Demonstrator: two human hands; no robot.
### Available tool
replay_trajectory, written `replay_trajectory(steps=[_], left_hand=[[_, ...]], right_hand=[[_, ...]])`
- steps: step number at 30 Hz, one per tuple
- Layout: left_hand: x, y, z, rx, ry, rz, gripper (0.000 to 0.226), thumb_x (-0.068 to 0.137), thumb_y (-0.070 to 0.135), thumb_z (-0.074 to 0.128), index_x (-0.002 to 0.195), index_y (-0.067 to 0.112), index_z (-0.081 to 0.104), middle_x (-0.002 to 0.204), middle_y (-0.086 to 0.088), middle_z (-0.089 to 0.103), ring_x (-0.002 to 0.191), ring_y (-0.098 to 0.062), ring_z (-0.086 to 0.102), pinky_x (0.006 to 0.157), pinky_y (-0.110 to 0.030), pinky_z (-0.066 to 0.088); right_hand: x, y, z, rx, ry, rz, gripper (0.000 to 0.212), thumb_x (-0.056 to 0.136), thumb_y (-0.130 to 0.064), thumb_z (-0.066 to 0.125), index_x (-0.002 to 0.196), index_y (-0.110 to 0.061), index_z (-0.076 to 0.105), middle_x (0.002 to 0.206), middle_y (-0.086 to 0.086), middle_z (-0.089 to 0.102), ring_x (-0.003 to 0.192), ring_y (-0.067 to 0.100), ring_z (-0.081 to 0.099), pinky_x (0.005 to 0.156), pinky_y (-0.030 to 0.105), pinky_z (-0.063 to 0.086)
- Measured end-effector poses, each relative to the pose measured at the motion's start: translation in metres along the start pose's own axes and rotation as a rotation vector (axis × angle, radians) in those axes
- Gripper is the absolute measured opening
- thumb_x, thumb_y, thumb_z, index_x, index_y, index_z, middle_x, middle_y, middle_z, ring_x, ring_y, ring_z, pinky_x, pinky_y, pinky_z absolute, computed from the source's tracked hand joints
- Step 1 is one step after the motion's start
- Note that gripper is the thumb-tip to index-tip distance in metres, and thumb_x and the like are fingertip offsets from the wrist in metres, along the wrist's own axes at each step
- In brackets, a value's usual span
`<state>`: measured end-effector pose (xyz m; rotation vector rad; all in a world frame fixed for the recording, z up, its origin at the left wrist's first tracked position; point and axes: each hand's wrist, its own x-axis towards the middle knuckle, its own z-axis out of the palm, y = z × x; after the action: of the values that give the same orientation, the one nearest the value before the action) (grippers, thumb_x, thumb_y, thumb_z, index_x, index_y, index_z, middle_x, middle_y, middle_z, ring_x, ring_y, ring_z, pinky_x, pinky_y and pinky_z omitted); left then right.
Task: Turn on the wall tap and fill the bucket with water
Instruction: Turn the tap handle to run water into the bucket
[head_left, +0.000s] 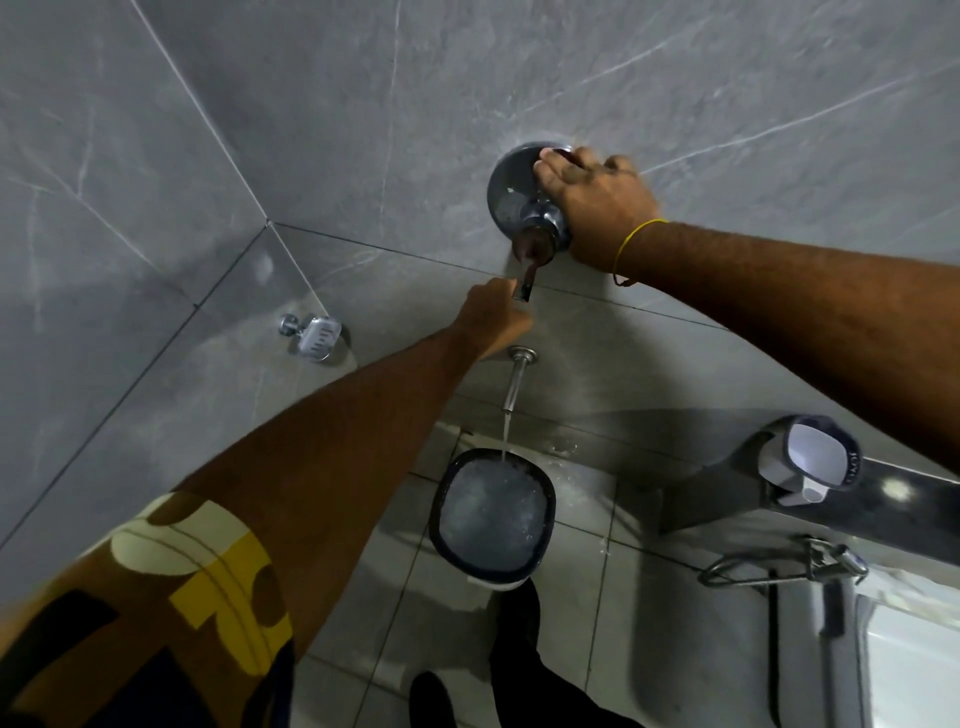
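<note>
A chrome mixer valve (511, 195) with a round plate is set into the grey tiled wall. My right hand (592, 202) lies over its top and right side, fingers on the plate. The thin lever (525, 283) hangs below the valve, and my left hand (493, 317) pinches its tip. Lower down, a chrome spout (517, 382) sticks out of the wall and a stream of water (505, 436) runs from it. A dark-rimmed bucket (441, 525) stands on the floor under the spout, holding frothing water well up its walls.
A chrome soap dish (318, 335) hangs on the left wall. At the right are a dark ledge (883, 519) with a white-and-blue jug (810, 457), a chrome health faucet holder (789, 564) and a white fixture's edge (914, 670). My dark shoe (514, 629) touches the bucket's near side.
</note>
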<state>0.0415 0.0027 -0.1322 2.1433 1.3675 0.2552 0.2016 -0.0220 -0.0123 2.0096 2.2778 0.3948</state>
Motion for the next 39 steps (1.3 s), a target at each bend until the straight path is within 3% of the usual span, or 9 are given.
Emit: replay_trajectory(steps=[7,13,19,25,29,34,39], left_hand=[[-0.004,-0.001,-0.005,0.019,-0.036,0.018,0.037,0.085,0.014,0.069,0.12,0.002,0.063,0.111,-0.019,0.071,0.1,-0.034,0.07,0.087,-0.044,0.06],[-0.007,0.001,-0.006,-0.042,-0.067,-0.053,0.063,0.073,0.022,0.062,0.135,0.011,0.057,0.113,-0.017,0.072,0.097,-0.033,0.071,0.084,-0.046,0.063],[-0.01,0.002,-0.001,-0.042,-0.05,-0.061,0.088,0.063,0.031,0.053,0.149,0.018,0.046,0.116,-0.015,0.071,0.098,-0.031,0.071,0.079,-0.039,0.063],[-0.01,0.001,-0.003,-0.034,-0.058,-0.05,0.094,0.066,0.029,0.055,0.157,0.016,0.036,0.132,-0.021,0.066,0.109,-0.035,0.069,0.087,-0.039,0.06],[-0.009,-0.001,-0.001,-0.008,-0.046,-0.032,0.083,0.077,0.019,0.061,0.156,0.014,0.037,0.13,-0.022,0.066,0.103,-0.034,0.07,0.084,-0.04,0.061],[-0.009,-0.003,-0.001,-0.015,-0.043,-0.017,0.08,0.08,0.015,0.062,0.155,0.014,0.037,0.122,-0.02,0.069,0.091,-0.029,0.07,0.079,-0.039,0.062],[-0.008,-0.008,0.001,-0.024,-0.048,0.013,0.082,0.082,0.014,0.062,0.158,0.015,0.033,0.119,-0.018,0.071,0.081,-0.023,0.066,0.075,-0.035,0.061]], right_hand=[[0.0,0.002,-0.002,-0.055,0.005,0.0,0.075,0.093,-0.028,0.063,0.158,-0.007,0.034,0.164,0.012,0.038,0.146,0.032,0.041,0.112,0.057,0.031],[0.01,-0.006,-0.018,-0.313,0.037,-0.094,0.044,0.099,-0.029,0.053,0.129,0.003,0.063,0.123,0.022,0.069,0.125,0.039,0.058,0.119,0.068,0.015],[0.016,-0.011,-0.019,-0.547,0.042,-0.207,0.02,0.095,-0.011,0.058,0.099,-0.002,0.075,0.083,0.014,0.074,0.107,0.041,0.065,0.116,0.076,0.018],[0.028,-0.004,-0.011,-0.674,0.086,-0.311,0.016,0.09,-0.014,0.064,0.096,-0.01,0.078,0.082,0.008,0.074,0.108,0.037,0.06,0.111,0.073,0.032],[0.034,0.003,-0.012,-0.778,0.09,-0.381,0.019,0.092,-0.015,0.061,0.097,-0.012,0.078,0.085,0.006,0.076,0.109,0.036,0.059,0.112,0.072,0.032],[0.037,0.006,-0.019,-0.974,0.177,-0.502,0.018,0.083,-0.015,0.063,0.089,-0.021,0.079,0.072,0.001,0.073,0.097,0.03,0.064,0.105,0.06,0.047],[0.049,0.006,-0.023,-1.083,0.222,-0.652,0.016,0.09,-0.023,0.063,0.097,-0.022,0.078,0.082,-0.002,0.075,0.1,0.029,0.063,0.106,0.054,0.044]])
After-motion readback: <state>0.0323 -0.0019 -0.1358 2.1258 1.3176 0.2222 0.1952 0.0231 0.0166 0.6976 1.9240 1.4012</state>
